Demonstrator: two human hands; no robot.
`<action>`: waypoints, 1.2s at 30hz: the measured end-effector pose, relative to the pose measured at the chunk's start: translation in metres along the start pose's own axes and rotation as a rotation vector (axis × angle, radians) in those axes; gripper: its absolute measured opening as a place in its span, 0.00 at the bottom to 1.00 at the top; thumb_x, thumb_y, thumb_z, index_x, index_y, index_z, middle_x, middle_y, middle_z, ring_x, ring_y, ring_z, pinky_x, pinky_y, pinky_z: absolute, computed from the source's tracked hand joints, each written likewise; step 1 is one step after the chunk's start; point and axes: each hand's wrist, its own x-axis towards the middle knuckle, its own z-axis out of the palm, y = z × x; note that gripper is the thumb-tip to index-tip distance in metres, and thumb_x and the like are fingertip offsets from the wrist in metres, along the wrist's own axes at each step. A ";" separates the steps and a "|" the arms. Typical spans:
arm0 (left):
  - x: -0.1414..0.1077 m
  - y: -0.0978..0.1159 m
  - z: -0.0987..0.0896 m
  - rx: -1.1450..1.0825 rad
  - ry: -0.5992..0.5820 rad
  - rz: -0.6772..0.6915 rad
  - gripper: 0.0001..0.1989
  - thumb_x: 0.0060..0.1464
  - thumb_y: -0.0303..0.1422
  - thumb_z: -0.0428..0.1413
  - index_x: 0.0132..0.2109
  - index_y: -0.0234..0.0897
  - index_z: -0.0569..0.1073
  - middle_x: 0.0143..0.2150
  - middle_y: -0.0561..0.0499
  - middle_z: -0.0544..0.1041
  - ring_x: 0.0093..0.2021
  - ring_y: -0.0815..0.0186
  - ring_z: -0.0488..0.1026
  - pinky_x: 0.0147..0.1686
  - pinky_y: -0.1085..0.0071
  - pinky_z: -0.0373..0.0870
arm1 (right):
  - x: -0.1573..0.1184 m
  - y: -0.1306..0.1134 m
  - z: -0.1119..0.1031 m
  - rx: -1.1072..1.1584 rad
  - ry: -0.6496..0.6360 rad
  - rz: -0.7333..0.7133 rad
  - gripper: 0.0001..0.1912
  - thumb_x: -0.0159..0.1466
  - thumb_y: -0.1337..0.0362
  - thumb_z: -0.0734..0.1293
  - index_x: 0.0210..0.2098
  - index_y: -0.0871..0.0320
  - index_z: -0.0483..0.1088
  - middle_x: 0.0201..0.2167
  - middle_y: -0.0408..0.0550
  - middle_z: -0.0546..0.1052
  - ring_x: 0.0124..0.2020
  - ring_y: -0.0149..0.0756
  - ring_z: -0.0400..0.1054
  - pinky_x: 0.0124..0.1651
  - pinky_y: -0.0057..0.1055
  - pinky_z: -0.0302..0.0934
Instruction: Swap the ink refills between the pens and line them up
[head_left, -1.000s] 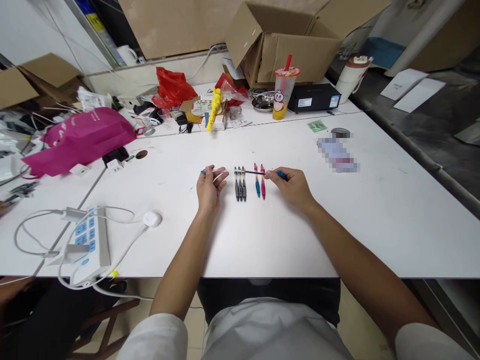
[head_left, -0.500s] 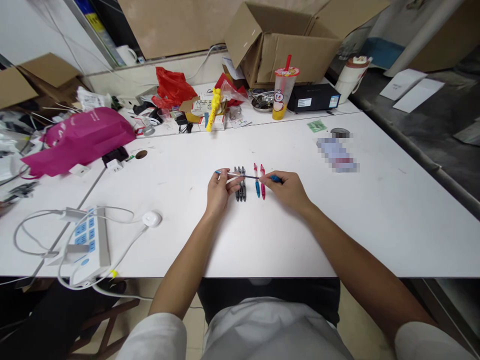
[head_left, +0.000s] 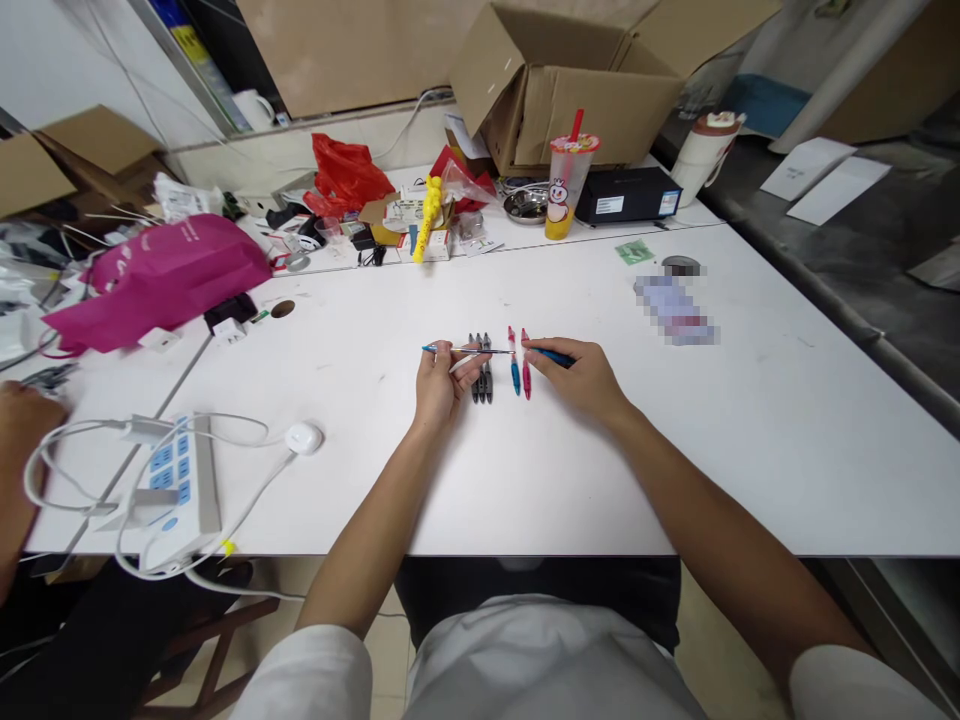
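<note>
The blue pen (head_left: pixel 556 357) lies crosswise between the hands, held just over the surface (head_left: pixel 540 490). The left hand (head_left: pixel 435 395) pinches it near its pale blue end, thumb on top and the other fingers loosely spread beneath. The right hand (head_left: pixel 592 382) grasps the darker blue grip at the other end, with fingertips closed around it. Between them shows a thin, dark stretch that looks like a bare refill (whether the parts are joined, I cannot tell).

In view below it, three black pens (head_left: pixel 481 385) lie side by side; to their right are a mixed pen (head_left: pixel 515 376), pink above and blue below, and a pink pen (head_left: pixel 526 380), slightly apart.

The blue pen should be very light, its barrel stiff, smooth and a little slippery. The thin middle would probably flex if pushed sideways, and its tip seems the delicate part. The thicker blue grip gives the surest hold; the pale end suits a light pinch, kept in line.
</note>
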 end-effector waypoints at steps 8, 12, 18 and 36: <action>-0.002 -0.003 0.001 0.032 -0.043 0.004 0.16 0.66 0.45 0.59 0.43 0.40 0.64 0.43 0.46 0.83 0.40 0.63 0.85 0.31 0.76 0.77 | -0.002 0.001 0.001 -0.042 -0.058 0.003 0.13 0.63 0.54 0.74 0.43 0.52 0.84 0.42 0.51 0.84 0.42 0.43 0.76 0.44 0.41 0.69; -0.003 -0.005 0.002 0.047 -0.065 0.002 0.15 0.67 0.45 0.59 0.43 0.40 0.64 0.44 0.46 0.83 0.39 0.64 0.85 0.31 0.76 0.76 | -0.002 0.001 0.002 -0.044 -0.075 -0.011 0.13 0.64 0.53 0.74 0.43 0.52 0.84 0.42 0.50 0.84 0.42 0.43 0.76 0.45 0.41 0.69; -0.006 -0.009 0.003 0.081 -0.107 -0.021 0.15 0.66 0.45 0.59 0.45 0.40 0.65 0.46 0.45 0.83 0.41 0.62 0.85 0.32 0.75 0.76 | -0.004 0.002 0.006 -0.082 -0.135 -0.077 0.14 0.68 0.54 0.70 0.44 0.53 0.83 0.36 0.49 0.82 0.38 0.40 0.74 0.45 0.41 0.68; -0.008 -0.011 0.005 0.138 -0.146 -0.033 0.17 0.61 0.44 0.65 0.45 0.38 0.70 0.47 0.41 0.85 0.41 0.64 0.84 0.37 0.72 0.79 | -0.010 0.005 0.015 -0.066 -0.128 0.014 0.18 0.68 0.48 0.67 0.48 0.54 0.78 0.37 0.49 0.81 0.32 0.37 0.70 0.34 0.36 0.64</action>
